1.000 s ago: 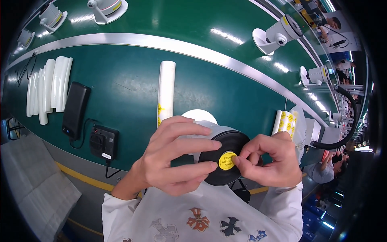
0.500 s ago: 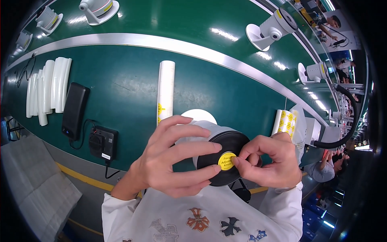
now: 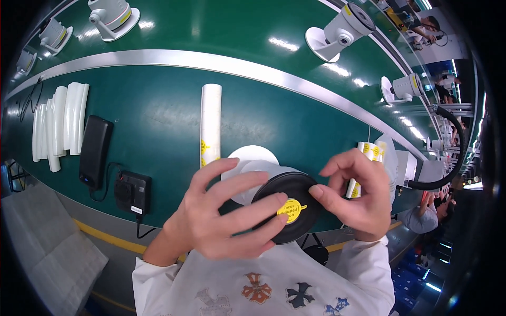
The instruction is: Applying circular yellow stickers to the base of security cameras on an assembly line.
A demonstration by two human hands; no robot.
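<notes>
A white cylindrical device with a round black end face (image 3: 303,226) stands tilted toward me on a round white base (image 3: 258,152). On the black face is a round yellow sticker (image 3: 291,211) with a small pointed tab at its right. My left hand (image 3: 213,210) is spread over the device, two fingertips touching the sticker's left part and hiding some of it. My right hand (image 3: 358,192) is just right of the face, thumb and index finger apart. The thumb tip is at the black rim; I cannot tell whether it touches. I see nothing between those fingers.
A white roll (image 3: 211,121) with yellow labels lies beyond my left hand. To the left are white rolls (image 3: 60,121), a black power bank (image 3: 96,150) and a cabled black box (image 3: 133,192). Yellow-sticker sheets (image 3: 373,151) lie right. Similar devices (image 3: 342,31) stand beyond the metal rail (image 3: 237,64).
My right hand has come away from the sticker and its pinch has opened. My left fingertips have stayed on the sticker. The view has shifted slightly.
</notes>
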